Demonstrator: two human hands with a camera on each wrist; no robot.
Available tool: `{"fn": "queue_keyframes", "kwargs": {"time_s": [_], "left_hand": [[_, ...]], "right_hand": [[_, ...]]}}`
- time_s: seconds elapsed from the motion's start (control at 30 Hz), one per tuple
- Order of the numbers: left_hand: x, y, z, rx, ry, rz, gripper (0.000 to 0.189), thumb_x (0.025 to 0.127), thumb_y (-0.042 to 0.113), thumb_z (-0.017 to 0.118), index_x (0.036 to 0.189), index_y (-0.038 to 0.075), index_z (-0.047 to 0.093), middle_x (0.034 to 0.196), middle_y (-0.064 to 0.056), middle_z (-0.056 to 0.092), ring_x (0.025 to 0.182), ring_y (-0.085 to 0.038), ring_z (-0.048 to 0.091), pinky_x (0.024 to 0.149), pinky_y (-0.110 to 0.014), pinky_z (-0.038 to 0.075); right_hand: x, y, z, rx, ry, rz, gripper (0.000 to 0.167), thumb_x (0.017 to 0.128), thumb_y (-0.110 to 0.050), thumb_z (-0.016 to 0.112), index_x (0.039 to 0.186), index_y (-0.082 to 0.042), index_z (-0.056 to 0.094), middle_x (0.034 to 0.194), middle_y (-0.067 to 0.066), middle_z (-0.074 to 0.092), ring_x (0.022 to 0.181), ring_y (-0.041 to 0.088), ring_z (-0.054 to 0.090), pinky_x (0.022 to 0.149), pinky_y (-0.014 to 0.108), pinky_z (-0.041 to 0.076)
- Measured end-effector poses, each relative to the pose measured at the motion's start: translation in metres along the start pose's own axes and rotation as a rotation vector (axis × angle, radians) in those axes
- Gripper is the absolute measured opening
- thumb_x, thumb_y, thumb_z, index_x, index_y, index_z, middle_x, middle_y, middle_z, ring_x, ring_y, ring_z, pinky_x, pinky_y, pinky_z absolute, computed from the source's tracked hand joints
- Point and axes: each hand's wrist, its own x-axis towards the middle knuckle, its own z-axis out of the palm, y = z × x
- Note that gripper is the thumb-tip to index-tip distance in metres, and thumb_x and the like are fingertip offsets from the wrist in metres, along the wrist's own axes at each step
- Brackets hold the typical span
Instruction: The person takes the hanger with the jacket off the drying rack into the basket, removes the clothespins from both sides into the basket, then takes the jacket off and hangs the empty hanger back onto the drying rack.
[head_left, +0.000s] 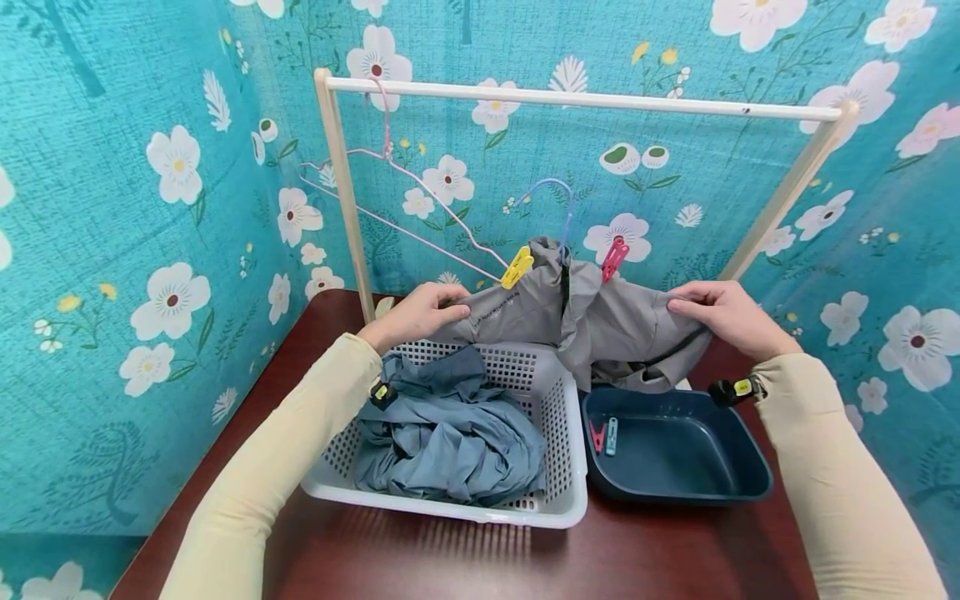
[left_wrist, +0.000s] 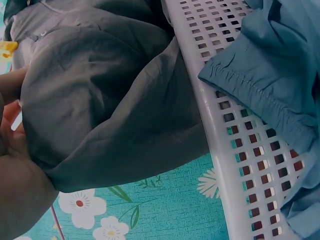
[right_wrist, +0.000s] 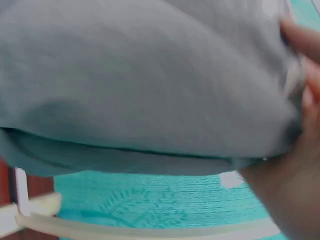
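A grey garment (head_left: pixel 536 304) with small dark print is stretched between my two hands, over the back of the white basket (head_left: pixel 573 467). My left hand (head_left: pixel 423 315) pinches its left end between thumb and fingers. At the other end my right hand (head_left: pixel 723 315) pinches the cloth. From the garment's middle rises the hook of a blue-purple hanger (head_left: pixel 567 218), seen below the rack's rod. A yellow clothespin (head_left: pixel 517 267) grips the garment left of the hook, a red clothespin (head_left: pixel 614 259) right of it. Cloth fills much of both wrist views and hides some fingers.
Crumpled blue-grey clothing (head_left: pixel 457 442) lies in the basket. Beside it, a dark blue tub (head_left: pixel 675 458) holds a pink clothespin (head_left: pixel 597 437) and a teal clothespin (head_left: pixel 611 436). A pink hanger (head_left: pixel 420 187) hangs from the wooden rack (head_left: pixel 585 99) at left.
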Motion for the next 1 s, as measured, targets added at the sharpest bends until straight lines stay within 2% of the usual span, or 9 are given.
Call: {"fn": "queue_keyframes", "kwargs": {"time_s": [0.1,0.17,0.3,0.4,0.5,0.6,0.73,0.83,1.0], "left_hand": [[0.000,0.000,0.000,-0.008,0.030,-0.027,0.013,0.100,0.016,0.051,0.102,0.010,0.062,0.077,-0.005,0.047,0.066,-0.021,0.041,0.062,-0.032,0.035],[-0.004,0.012,-0.001,-0.010,0.043,-0.050,0.016,0.100,0.014,0.050,0.105,0.007,0.063,0.079,-0.007,0.049,0.068,-0.021,0.041,0.063,-0.032,0.035],[-0.003,0.012,0.001,-0.007,0.053,-0.058,0.016,0.099,0.015,0.051,0.106,0.007,0.064,0.082,-0.007,0.052,0.070,-0.021,0.043,0.064,-0.033,0.036],[0.002,0.002,0.004,-0.013,0.047,-0.055,0.016,0.099,0.017,0.052,0.106,0.010,0.064,0.083,-0.006,0.053,0.070,-0.021,0.043,0.063,-0.034,0.036],[0.002,0.004,0.007,-0.033,0.032,-0.057,0.016,0.099,0.016,0.051,0.107,0.010,0.064,0.083,-0.006,0.053,0.070,-0.021,0.043,0.063,-0.033,0.035],[0.002,0.004,0.008,-0.060,0.035,-0.057,0.016,0.099,0.016,0.053,0.108,0.011,0.064,0.085,-0.006,0.055,0.072,-0.020,0.044,0.064,-0.033,0.036],[0.001,0.001,0.009,-0.120,0.057,-0.054,0.015,0.097,0.016,0.056,0.108,0.011,0.065,0.094,-0.006,0.059,0.080,-0.021,0.051,0.070,-0.035,0.042],[0.001,-0.002,0.010,-0.161,0.070,-0.061,0.018,0.096,0.017,0.058,0.111,0.010,0.065,0.103,-0.006,0.060,0.091,-0.020,0.055,0.078,-0.037,0.045],[0.000,-0.004,0.010,-0.197,0.080,-0.106,0.028,0.095,0.017,0.060,0.122,0.011,0.061,0.118,-0.006,0.058,0.106,-0.020,0.054,0.087,-0.040,0.045]], "right_hand": [[0.004,-0.005,0.006,-0.109,0.104,0.042,0.040,0.094,-0.040,0.056,0.117,-0.009,0.066,0.110,0.005,0.062,0.092,0.015,0.053,0.069,0.023,0.044],[0.006,-0.010,0.012,-0.157,0.159,0.037,0.041,0.095,-0.040,0.055,0.119,-0.009,0.064,0.114,0.010,0.061,0.097,0.019,0.055,0.072,0.025,0.045],[0.009,-0.024,0.022,-0.146,0.224,-0.004,0.039,0.096,-0.032,0.056,0.126,-0.008,0.058,0.123,0.013,0.057,0.109,0.029,0.055,0.085,0.038,0.047],[0.011,-0.035,0.028,-0.067,0.224,-0.043,0.038,0.097,-0.025,0.056,0.131,-0.008,0.054,0.126,0.014,0.055,0.111,0.025,0.055,0.090,0.034,0.045],[0.013,-0.044,0.032,0.016,0.205,-0.076,0.040,0.097,-0.024,0.055,0.134,-0.009,0.052,0.125,0.015,0.056,0.108,0.014,0.055,0.084,0.019,0.043],[0.016,-0.052,0.037,0.130,0.182,-0.099,0.042,0.098,-0.027,0.053,0.136,-0.009,0.050,0.123,0.008,0.057,0.108,0.006,0.053,0.084,0.015,0.042],[0.021,-0.060,0.041,0.297,0.170,-0.140,0.044,0.098,-0.026,0.052,0.138,-0.008,0.048,0.118,-0.001,0.058,0.108,0.008,0.054,0.086,0.018,0.045],[0.024,-0.065,0.043,0.406,0.165,-0.175,0.043,0.098,-0.023,0.052,0.137,-0.005,0.049,0.119,-0.001,0.057,0.106,0.009,0.055,0.086,0.022,0.047],[0.028,-0.071,0.045,0.500,0.167,-0.195,0.041,0.097,-0.020,0.054,0.134,-0.003,0.051,0.120,0.002,0.058,0.104,0.010,0.057,0.087,0.025,0.047]]}}
